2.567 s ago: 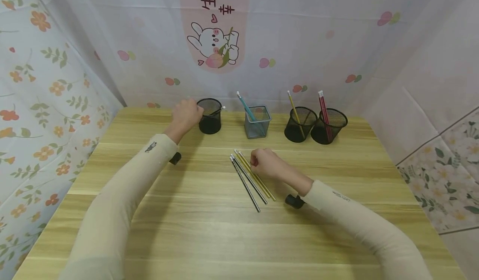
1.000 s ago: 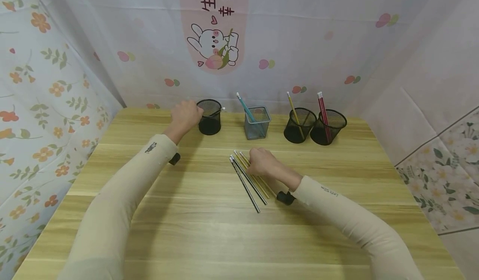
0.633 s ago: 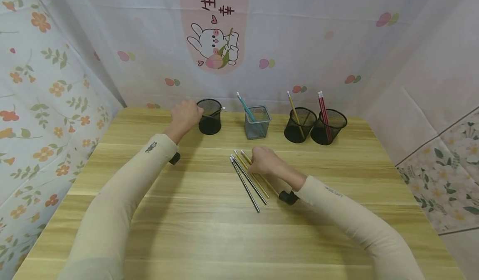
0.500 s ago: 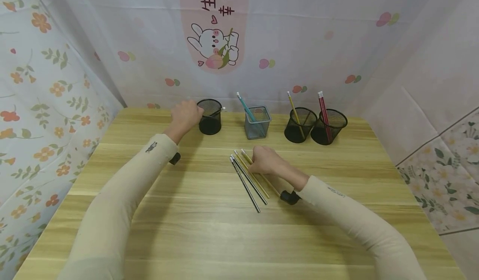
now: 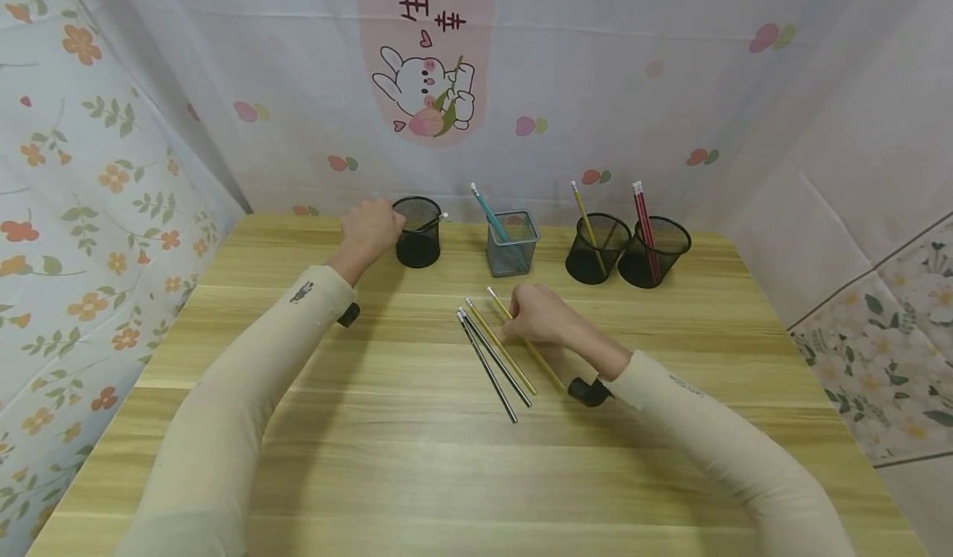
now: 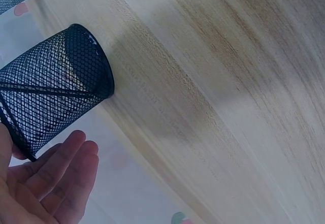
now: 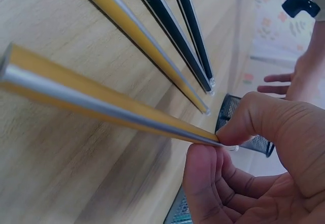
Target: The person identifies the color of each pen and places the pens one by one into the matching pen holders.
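Observation:
My left hand (image 5: 370, 230) grips the rim of a round black mesh pencil cup (image 5: 419, 249) at the back of the table; a dark pencil leans inside it. In the left wrist view its thumb and forefinger meet at the rim, and the other fingers (image 6: 68, 178) extend outside. Between thumb and fingertips my right hand (image 5: 542, 317) pinches a yellow pencil (image 7: 111, 99) near its eraser end. Beside it a second yellow pencil (image 5: 515, 362) lies on the table. Two black pencils (image 5: 487, 368) are to its left, eraser ends close together.
A grey square mesh cup (image 5: 512, 257) with a teal pencil stands at the back middle. Right of it are two round black cups, one with a yellow pencil (image 5: 585, 218), the other with red pencils (image 5: 645, 222). Fabric with prints (image 5: 596, 69) hangs behind the wooden table (image 5: 372, 466).
My right hand has taken hold of one yellow pencil and drawn it to the right and slightly back, apart from the other yellow one. My left hand stays at the cup's rim.

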`<state>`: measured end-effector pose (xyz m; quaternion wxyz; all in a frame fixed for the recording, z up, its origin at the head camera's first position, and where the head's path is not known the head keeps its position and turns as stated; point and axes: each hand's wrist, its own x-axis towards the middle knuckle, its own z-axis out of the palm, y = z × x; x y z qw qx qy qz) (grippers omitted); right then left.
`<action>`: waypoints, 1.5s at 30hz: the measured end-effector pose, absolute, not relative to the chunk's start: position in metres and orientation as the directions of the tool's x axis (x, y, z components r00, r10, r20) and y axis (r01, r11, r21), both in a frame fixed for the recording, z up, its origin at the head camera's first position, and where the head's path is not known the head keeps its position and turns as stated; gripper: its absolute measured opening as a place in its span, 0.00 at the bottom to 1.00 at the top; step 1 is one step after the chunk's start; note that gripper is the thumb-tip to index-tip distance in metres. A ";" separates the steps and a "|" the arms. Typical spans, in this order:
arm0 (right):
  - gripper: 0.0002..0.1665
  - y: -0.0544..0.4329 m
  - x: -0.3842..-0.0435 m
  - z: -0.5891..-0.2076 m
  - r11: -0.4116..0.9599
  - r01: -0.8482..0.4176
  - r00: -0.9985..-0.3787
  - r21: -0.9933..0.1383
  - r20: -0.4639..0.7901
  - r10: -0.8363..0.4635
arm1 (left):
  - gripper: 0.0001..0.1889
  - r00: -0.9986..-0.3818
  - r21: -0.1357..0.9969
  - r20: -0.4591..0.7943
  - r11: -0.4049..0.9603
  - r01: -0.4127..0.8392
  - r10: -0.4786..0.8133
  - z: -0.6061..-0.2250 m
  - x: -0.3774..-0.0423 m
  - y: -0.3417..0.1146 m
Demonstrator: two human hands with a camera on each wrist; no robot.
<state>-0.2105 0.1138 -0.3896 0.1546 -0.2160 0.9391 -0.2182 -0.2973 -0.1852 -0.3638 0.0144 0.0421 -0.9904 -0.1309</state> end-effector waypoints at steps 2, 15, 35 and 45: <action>0.19 0.115 -0.211 -0.389 0.813 -0.338 -0.861 -0.474 -0.194 -0.470 | 0.16 -0.996 0.263 0.012 0.961 -0.085 -0.091 -0.363 -0.297 -0.185; 0.06 0.128 -0.212 -0.382 0.801 -0.332 -0.876 -0.498 -0.151 -0.458 | 0.16 -0.993 0.266 -0.016 0.957 -0.116 -0.116 -0.362 -0.298 -0.182; 0.04 0.139 -0.212 -0.379 0.776 -0.343 -0.881 -0.529 -0.106 -0.462 | 0.16 -0.993 0.253 -0.023 0.961 -0.116 -0.114 -0.358 -0.296 -0.180; 0.06 0.141 -0.214 -0.379 0.745 -0.371 -0.873 -0.555 -0.065 -0.483 | 0.17 -0.992 0.255 -0.016 0.959 -0.124 -0.124 -0.358 -0.298 -0.180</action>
